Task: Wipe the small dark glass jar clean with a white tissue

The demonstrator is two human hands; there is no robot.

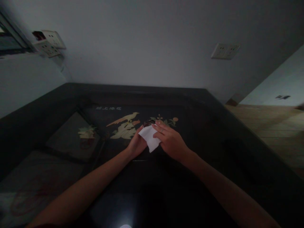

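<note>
A small dark, shiny object with a rounded edge [148, 123] is held above the dark table; its kind cannot be made out. My left hand [137, 145] is closed around its left side, with part of the fingers hidden. My right hand [173, 141], a ring on one finger, presses a white tissue [151, 136] against the object from the right. The tissue hangs down between both hands with a pointed lower corner and hides much of the object.
The glossy dark table [201, 133] carries a picture of a bird [128, 118] on rocks and flowers. Behind it stands a pale wall with a double socket [225, 51]. More sockets [53, 38] sit at the left corner. Wooden floor [266, 126] shows at right.
</note>
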